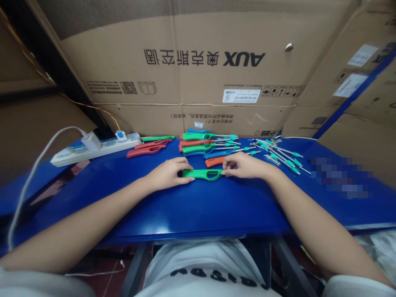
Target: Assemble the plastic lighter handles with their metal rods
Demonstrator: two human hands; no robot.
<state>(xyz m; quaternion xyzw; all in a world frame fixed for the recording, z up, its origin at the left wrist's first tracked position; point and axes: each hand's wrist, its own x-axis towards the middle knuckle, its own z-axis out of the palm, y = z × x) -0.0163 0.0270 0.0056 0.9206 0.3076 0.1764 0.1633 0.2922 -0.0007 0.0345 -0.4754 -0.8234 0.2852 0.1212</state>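
A green lighter handle (pixel 202 174) with an oval trigger opening lies level just above the blue table, between my two hands. My left hand (pixel 168 173) is closed on its left end, thumb along the near side and fingers over the far side. Thumb and fingertips of my right hand (pixel 239 165) pinch at its narrow right end; whether a metal tube is also between them is hidden. Just beyond, an orange lighter (pixel 214 161) and a pile of green, red and blue lighters with metal rods (pixel 227 142) lie on the table.
Loose metal rods with teal pieces (pixel 283 156) lie at the right. Red handles (pixel 147 150) and a green one (pixel 158 138) lie left of the pile. A white power strip (pixel 95 149) with plugs and cables stands at the left. A cardboard wall (pixel 192 78) closes the back.
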